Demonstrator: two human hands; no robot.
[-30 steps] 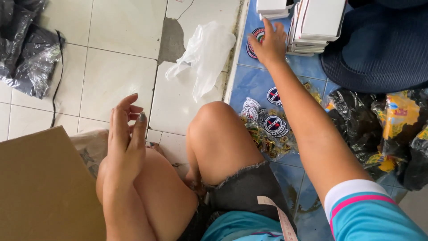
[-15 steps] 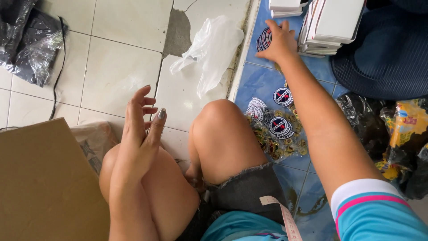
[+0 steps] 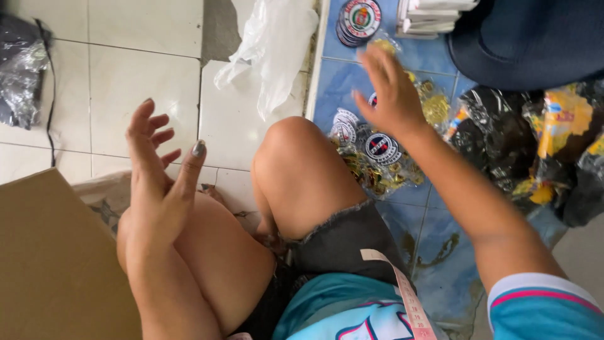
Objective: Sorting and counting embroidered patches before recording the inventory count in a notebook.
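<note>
Right hand: fingers spread, empty, hovering just above round badges lying below its palm. Left hand: open, empty, well apart.

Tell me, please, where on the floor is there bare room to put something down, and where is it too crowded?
Free: the white tiles between the black plastic bag and the clear plastic bag, above the cardboard box. Crowded: the blue mat, where the right hand hovers over round badges, gold pieces and dark packets.
</note>
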